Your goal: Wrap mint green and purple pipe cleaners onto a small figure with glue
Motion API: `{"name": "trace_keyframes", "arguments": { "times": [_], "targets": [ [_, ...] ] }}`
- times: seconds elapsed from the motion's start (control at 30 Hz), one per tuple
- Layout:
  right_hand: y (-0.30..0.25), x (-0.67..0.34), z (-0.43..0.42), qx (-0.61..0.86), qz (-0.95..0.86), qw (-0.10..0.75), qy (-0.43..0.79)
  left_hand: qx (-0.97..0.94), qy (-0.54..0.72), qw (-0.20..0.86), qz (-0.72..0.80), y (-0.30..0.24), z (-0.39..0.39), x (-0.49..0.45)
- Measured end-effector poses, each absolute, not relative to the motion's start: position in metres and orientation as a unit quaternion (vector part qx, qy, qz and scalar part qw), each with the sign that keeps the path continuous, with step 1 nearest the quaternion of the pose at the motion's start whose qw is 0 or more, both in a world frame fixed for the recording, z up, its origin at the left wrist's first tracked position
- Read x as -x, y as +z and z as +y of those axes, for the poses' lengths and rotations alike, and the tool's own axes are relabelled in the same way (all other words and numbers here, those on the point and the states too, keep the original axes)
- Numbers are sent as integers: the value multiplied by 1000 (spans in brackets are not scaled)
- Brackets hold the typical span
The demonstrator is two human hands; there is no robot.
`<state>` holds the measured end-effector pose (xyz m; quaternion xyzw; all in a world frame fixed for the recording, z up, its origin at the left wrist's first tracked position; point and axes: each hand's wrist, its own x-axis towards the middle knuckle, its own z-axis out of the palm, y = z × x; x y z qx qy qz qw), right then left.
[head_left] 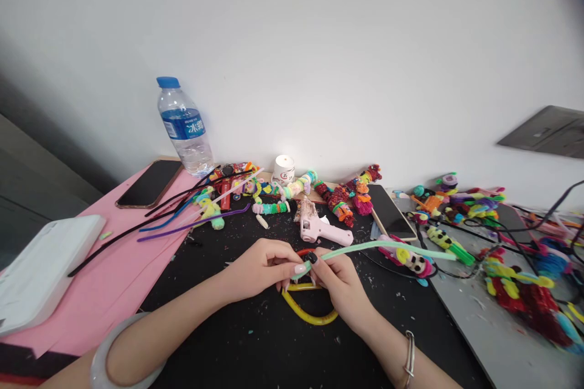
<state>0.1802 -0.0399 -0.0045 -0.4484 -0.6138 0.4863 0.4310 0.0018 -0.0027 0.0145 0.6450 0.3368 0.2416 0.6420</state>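
Note:
A pale green pipe cleaner (378, 244) is pinched near its left end by both hands, and its long free end reaches out to the right. My left hand (269, 264) closes thumb and fingers on that end. Close beside it, my right hand (340, 279) grips the same pipe cleaner between thumb and fingers. Just under the hands lie scissors with yellow handles (310, 316), partly hidden by the fingers. A pink hot glue gun (326, 232) rests on the black mat (219, 340) beyond the hands.
A water bottle (185, 127) stands at the back left near a phone (149, 183). A white box (50, 273) lies on pink paper (132, 255). Loose pipe cleaners (194, 228), a white cup (283, 170), another phone (391, 213) and several fuzzy figures (524, 292) line the back and right.

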Motion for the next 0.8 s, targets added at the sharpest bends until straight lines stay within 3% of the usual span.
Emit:
{"name": "trace_keyframes", "arguments": {
  "times": [0.33,0.63,0.8],
  "targets": [
    [1,-178,-42,458,-639,445,429,-486,249,742,388,14,-5,-4],
    [5,-174,-47,429,-783,320,317,-399,349,734,425,8,-1,-4],
    [5,-175,-47,458,-775,326,288,-415,351,731,412,13,0,-4]
  ]
}}
